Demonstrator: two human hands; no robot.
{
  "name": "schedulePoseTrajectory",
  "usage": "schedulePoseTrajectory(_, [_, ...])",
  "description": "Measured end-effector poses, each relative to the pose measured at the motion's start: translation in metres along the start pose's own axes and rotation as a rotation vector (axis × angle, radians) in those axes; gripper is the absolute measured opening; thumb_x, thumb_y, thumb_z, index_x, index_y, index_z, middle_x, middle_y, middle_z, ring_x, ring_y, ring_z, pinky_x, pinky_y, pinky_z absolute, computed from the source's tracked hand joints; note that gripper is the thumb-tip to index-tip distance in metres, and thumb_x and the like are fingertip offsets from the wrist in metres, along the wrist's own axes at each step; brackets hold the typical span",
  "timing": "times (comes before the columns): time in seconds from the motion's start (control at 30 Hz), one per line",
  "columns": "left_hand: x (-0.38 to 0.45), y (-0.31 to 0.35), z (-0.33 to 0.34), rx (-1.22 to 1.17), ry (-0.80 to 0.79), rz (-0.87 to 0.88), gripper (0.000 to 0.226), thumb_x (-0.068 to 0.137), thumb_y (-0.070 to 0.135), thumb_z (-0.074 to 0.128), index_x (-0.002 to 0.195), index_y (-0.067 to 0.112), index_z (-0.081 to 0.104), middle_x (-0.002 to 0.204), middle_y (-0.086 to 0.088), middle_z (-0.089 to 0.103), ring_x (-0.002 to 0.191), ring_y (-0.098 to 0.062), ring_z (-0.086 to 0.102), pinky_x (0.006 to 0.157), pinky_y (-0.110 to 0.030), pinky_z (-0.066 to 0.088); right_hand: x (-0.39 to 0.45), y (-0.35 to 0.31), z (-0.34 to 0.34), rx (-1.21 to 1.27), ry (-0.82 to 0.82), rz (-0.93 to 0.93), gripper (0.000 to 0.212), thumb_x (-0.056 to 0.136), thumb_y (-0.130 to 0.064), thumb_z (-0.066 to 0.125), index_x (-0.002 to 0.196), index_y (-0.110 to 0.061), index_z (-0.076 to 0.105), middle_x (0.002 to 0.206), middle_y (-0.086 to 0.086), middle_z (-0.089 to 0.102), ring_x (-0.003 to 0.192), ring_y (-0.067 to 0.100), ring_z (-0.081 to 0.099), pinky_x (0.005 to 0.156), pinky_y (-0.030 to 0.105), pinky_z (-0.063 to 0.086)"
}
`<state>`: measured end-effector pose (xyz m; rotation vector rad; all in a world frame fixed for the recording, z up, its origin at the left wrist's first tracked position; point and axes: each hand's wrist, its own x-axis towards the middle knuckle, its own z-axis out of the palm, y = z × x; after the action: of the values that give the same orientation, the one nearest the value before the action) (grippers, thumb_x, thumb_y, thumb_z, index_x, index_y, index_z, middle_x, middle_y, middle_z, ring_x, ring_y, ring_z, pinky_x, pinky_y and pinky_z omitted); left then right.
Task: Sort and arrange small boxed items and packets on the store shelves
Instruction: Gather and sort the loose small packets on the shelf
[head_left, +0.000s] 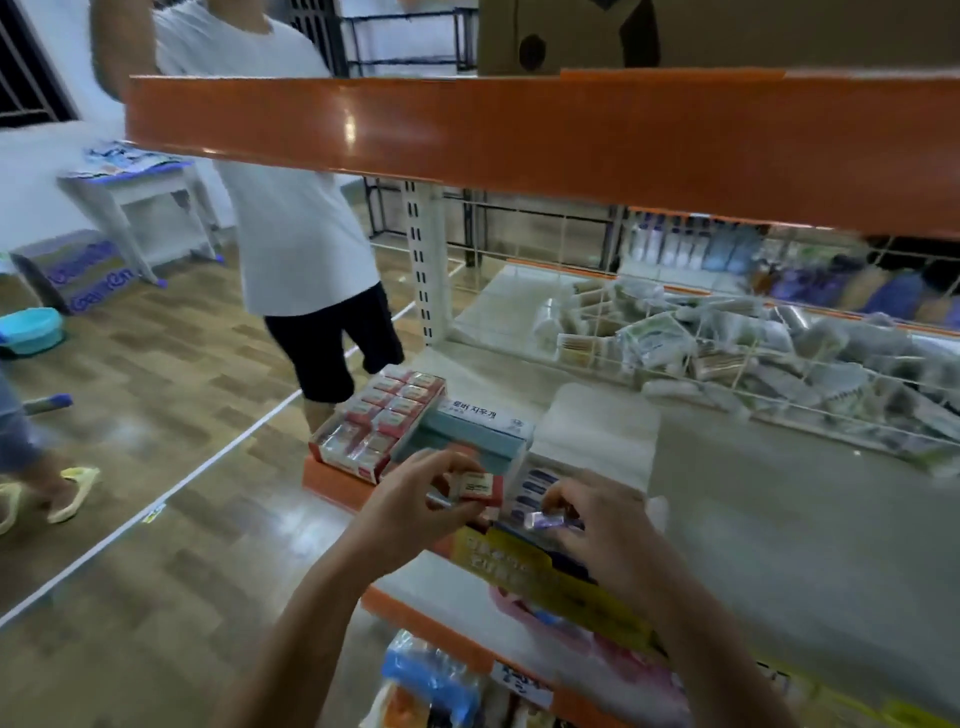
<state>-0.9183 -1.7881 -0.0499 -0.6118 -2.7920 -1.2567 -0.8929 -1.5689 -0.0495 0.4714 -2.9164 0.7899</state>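
My left hand (415, 493) pinches a small red box (482, 487), best squared into the tray (379, 421); my right hand (597, 519) grips a purple packet (550, 519).

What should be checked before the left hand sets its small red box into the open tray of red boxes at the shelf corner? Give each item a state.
1. Left hand has a firm pinch on the small red box: ok.
2. Tray of red boxes has a free slot: cannot tell, the image is blurred.
3. Path from box to tray is free: ok; only the pale blue carton stands beside it.
4. Right hand stays out of the way: ok; it grips a small purple packet to the right.
5. Tray sits fully on the shelf: cannot tell; it sits right at the corner.
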Motion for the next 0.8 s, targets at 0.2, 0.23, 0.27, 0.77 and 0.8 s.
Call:
schedulePoseTrajectory(0.2, [0.022,-0.021,-0.015,-0.079,-0.059,0.045,0.039,0.078,0.021,0.074,0.095,0.048,0.051,0.100,0.020,0.055,0.094,0.008,0.051,0.075,-0.015,0.046,0.010,-0.016,0.014,-0.061,-0.018,0.065,0.018,0.085,-0.017,0.065,0.103,-0.015,0.067,0.106,-0.002,0.060,0.095,0.010,0.050,0.076,0.016,0.030])
schedulePoseTrajectory(0.23, [0.026,-0.025,-0.018,-0.101,-0.078,0.058,0.038,0.078,0.019,0.074,0.096,0.046,0.053,0.100,0.017,0.057,0.094,0.007,0.051,0.075,-0.012,0.045,0.012,-0.018,0.016,-0.078,-0.022,0.085,0.017,0.085,-0.016,0.064,0.102,-0.015,0.067,0.105,-0.001,0.061,0.097,0.012,0.051,0.076,0.017,0.029])
schedulePoseTrajectory(0.27, [0.029,-0.029,-0.021,-0.112,-0.100,0.073,0.038,0.078,0.018,0.074,0.096,0.045,0.054,0.100,0.015,0.058,0.094,0.006,0.051,0.074,-0.010,0.044,0.014,-0.020,0.018,-0.088,-0.024,0.111,0.017,0.086,-0.016,0.063,0.102,-0.014,0.067,0.105,0.001,0.061,0.096,0.012,0.051,0.075,0.018,0.029])
schedulePoseTrajectory(0.77, [0.055,-0.067,-0.047,-0.176,-0.374,0.236,0.031,0.081,0.024,0.070,0.100,0.043,0.054,0.104,0.017,0.054,0.093,0.002,0.053,0.075,-0.013,0.046,0.008,-0.049,0.029,-0.067,0.018,0.395,0.022,0.093,-0.015,0.054,0.107,-0.020,0.070,0.100,-0.011,0.055,0.088,0.001,0.045,0.073,0.003,0.033])
schedulePoseTrajectory(0.8, [0.056,-0.070,-0.048,-0.170,-0.381,0.236,0.030,0.081,0.025,0.070,0.100,0.042,0.054,0.105,0.017,0.054,0.095,0.001,0.053,0.076,-0.015,0.047,0.009,-0.050,0.030,-0.077,0.023,0.409,0.021,0.093,-0.016,0.054,0.106,-0.020,0.070,0.100,-0.011,0.056,0.089,0.001,0.045,0.073,0.003,0.032])
